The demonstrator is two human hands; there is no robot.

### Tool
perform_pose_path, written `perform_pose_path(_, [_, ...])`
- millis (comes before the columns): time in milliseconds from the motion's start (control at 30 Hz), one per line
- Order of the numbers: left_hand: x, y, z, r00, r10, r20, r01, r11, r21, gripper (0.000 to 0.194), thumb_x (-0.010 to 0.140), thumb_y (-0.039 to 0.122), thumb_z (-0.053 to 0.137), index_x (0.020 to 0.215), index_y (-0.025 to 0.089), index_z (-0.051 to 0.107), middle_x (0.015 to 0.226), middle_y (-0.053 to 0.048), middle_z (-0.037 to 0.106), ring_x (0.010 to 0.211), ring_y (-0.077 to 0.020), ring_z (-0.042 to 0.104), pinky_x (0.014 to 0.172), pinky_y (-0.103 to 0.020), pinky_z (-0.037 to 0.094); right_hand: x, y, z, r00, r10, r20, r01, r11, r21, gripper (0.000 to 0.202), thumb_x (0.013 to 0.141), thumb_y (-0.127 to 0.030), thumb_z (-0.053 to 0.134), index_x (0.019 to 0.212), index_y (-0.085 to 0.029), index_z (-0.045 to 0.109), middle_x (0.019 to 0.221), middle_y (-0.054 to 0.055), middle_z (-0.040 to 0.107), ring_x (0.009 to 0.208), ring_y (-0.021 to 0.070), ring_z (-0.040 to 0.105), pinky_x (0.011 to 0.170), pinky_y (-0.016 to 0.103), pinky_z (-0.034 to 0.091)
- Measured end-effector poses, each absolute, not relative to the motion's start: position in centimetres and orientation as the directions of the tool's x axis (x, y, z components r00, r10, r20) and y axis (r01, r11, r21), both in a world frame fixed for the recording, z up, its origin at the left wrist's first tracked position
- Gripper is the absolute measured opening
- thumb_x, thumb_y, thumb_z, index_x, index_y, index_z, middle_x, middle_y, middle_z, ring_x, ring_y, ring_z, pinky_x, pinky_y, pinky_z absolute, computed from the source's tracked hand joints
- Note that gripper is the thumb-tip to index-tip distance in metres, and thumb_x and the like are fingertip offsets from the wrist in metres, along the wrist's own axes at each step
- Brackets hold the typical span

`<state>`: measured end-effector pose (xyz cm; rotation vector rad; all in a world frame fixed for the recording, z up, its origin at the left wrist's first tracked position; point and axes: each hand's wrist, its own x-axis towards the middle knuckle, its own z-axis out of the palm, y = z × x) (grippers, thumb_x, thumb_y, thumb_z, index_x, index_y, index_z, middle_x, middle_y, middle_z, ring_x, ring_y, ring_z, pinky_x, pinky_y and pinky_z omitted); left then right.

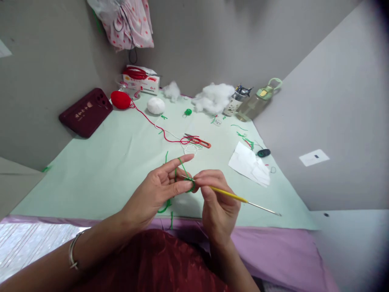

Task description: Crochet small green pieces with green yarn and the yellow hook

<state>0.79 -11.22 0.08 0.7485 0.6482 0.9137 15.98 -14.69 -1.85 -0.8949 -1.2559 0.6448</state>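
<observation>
My left hand point(162, 184) pinches a small piece of green crochet work point(190, 185) between thumb and fingers, its index finger stretched out with green yarn point(184, 165) running over it. In my right hand point(219, 202) is a crochet hook point(229, 194) with a yellow handle, gripped between thumb and fingers. The hook's thin tip lies at the green work, and its other metal end points to the lower right. Loose green yarn hangs below my left hand. Fingers partly hide the green piece.
Beyond my hands lie orange snips point(203, 142), a red yarn ball point(120, 99), a white ball point(156, 106) and white stuffing point(214, 98). A dark red phone point(86, 113) leans at the left. White paper point(249, 162) and a bottle point(257, 103) are at the right.
</observation>
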Motion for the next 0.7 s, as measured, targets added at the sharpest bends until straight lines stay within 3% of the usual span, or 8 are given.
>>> perform_pose_path(67, [0.4, -11.1, 0.2, 0.506, 0.836, -0.210, -0.424, 0.454, 0.784, 0.059, 0.081, 0.023, 0.087, 0.137, 0.029, 0.071, 0.086, 0.002, 0.069, 0.083, -0.0117, 0.061, 0.088, -0.025, 0.046, 16.3, -14.6, -1.8, 0.241, 0.828, 0.507, 0.014, 0.519, -0.855, 0.017, 0.098, -0.020, 0.066, 0.096, -0.026, 0.081, 0.092, 0.004, 0.071, 0.082, 0.0151, 0.067, 0.068, 0.029, 0.056])
perform_pose_path(200, [-0.2, -10.9, 0.2, 0.587, 0.772, -0.244, -0.404, 0.540, 0.738, 0.058, 0.081, 0.027, 0.086, 0.138, 0.028, 0.071, 0.094, -0.001, 0.068, 0.087, -0.0130, 0.059, 0.084, -0.025, 0.043, 17.0, -14.2, -1.3, 0.236, 0.908, 0.346, -0.260, 0.402, -0.878, 0.015, 0.097, -0.025, 0.068, 0.090, -0.024, 0.081, 0.082, 0.002, 0.069, 0.064, 0.0113, 0.064, 0.059, 0.026, 0.054])
perform_pose_path(333, [0.2, -11.2, 0.1, 0.558, 0.808, -0.188, -0.438, 0.479, 0.760, 0.049, 0.082, 0.025, 0.085, 0.130, 0.030, 0.076, 0.092, 0.000, 0.067, 0.087, -0.0130, 0.060, 0.086, -0.025, 0.044, 16.8, -13.9, -1.2, 0.175, 0.952, 0.251, -0.400, 0.302, -0.865, 0.013, 0.095, -0.028, 0.071, 0.087, -0.024, 0.080, 0.078, 0.001, 0.069, 0.062, 0.0096, 0.061, 0.055, 0.022, 0.052])
perform_pose_path(500, [0.8, -11.6, -0.4, 0.432, 0.895, -0.114, -0.424, 0.313, 0.850, 0.043, 0.084, 0.022, 0.085, 0.125, 0.034, 0.079, 0.089, 0.002, 0.069, 0.087, -0.0122, 0.061, 0.087, -0.024, 0.047, 15.9, -14.2, -1.7, 0.228, 0.865, 0.448, -0.078, 0.474, -0.877, 0.016, 0.099, -0.020, 0.066, 0.098, -0.027, 0.080, 0.096, 0.003, 0.078, 0.086, 0.0142, 0.069, 0.072, 0.027, 0.058])
perform_pose_path(633, [0.9, -11.7, -0.4, 0.367, 0.920, -0.137, -0.424, 0.296, 0.856, 0.041, 0.082, 0.023, 0.087, 0.121, 0.033, 0.080, 0.087, 0.003, 0.071, 0.083, -0.0106, 0.062, 0.081, -0.021, 0.048, 15.7, -14.6, -1.9, 0.229, 0.842, 0.488, 0.088, 0.481, -0.872, 0.022, 0.101, -0.016, 0.061, 0.102, -0.029, 0.079, 0.092, 0.000, 0.076, 0.074, 0.0120, 0.067, 0.067, 0.027, 0.057])
perform_pose_path(700, [1.0, -11.7, -0.3, 0.340, 0.928, -0.149, -0.463, 0.304, 0.833, 0.040, 0.081, 0.024, 0.088, 0.119, 0.032, 0.081, 0.085, 0.003, 0.070, 0.082, -0.0097, 0.061, 0.078, -0.019, 0.048, 15.7, -14.8, -2.4, 0.212, 0.800, 0.561, 0.242, 0.513, -0.823, 0.026, 0.100, -0.012, 0.061, 0.108, -0.030, 0.078, 0.095, 0.001, 0.075, 0.080, 0.0138, 0.069, 0.070, 0.029, 0.058])
